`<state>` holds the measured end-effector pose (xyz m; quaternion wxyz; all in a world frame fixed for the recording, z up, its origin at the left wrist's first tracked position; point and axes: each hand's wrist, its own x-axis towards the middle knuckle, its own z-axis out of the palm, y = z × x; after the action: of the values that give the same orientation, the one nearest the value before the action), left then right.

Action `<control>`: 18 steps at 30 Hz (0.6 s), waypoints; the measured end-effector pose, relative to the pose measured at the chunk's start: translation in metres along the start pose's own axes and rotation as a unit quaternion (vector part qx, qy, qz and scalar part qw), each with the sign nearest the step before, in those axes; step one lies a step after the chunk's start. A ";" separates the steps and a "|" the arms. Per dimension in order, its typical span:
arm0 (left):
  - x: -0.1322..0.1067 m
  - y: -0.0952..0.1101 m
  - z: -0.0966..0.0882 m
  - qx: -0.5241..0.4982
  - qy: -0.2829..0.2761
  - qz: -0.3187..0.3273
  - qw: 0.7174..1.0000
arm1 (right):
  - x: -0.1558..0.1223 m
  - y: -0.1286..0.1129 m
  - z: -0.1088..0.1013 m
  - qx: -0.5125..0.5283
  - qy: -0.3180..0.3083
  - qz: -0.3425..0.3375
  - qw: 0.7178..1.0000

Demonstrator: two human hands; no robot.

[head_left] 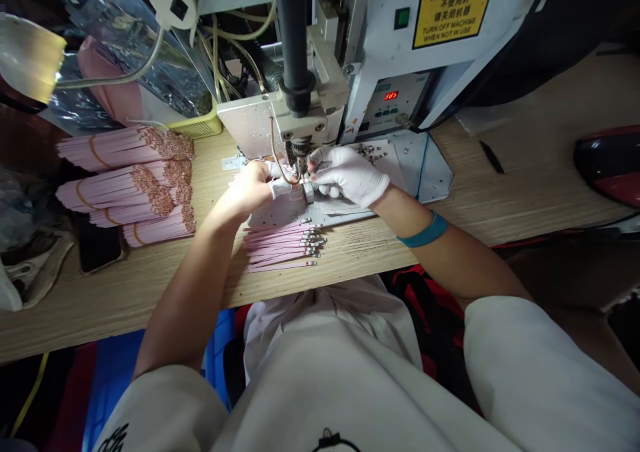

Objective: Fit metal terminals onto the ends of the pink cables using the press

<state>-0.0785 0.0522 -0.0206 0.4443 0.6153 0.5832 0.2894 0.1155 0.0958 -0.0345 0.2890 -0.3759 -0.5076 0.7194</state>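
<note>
At the far left, a gooseneck lamp (pixel 30 59) hangs above three stacked bundles of pink wires (pixel 125 149), their copper ends fanned toward the machine and their middles bound with orange rubber bands. A dark phone (pixel 97 247) lies just beside them on the pale wood-grain table (pixel 115 309). The person's bare left forearm (pixel 200 245) rises diagonally from the lower left, with the left hand (pixel 247 189) angled inward and its fingers bunched closed under the machine's head (pixel 300 151). White covers show on the fingers (pixel 277 187). The two hands nearly meet there, closed around a small silver metal piece (pixel 309 193), though exactly what each one pinches is too small to tell. Below them, loose pink wires (pixel 283 249) lie side by side on the table, their metal-tipped ends pointing right. The white-gloved right hand (pixel 350 175) comes in from the right, palm turned down and fingers curled toward the left hand, while the right forearm (pixel 415 252) slopes down toward the lower right, a teal wristband (pixel 423 231) around it. Further right, a red digital display (pixel 391 95) glows on the machine below a yellow caution sign (pixel 455 9).
</note>
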 end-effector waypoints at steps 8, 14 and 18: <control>-0.005 -0.002 -0.006 -0.023 -0.002 -0.005 1.000 | -0.005 -0.009 -0.015 -0.135 0.001 -0.050 0.990; -0.021 0.000 -0.017 0.082 -0.087 0.000 0.993 | -0.012 -0.017 -0.046 -0.444 0.037 -0.151 0.882; -0.024 0.004 -0.015 0.093 -0.118 0.006 0.989 | -0.008 -0.009 -0.043 -0.549 0.012 -0.196 0.812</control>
<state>-0.0932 0.0323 -0.0063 0.4489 0.6876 0.5473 0.1620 0.1563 0.1145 -0.0330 0.1758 -0.3733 -0.8777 0.2438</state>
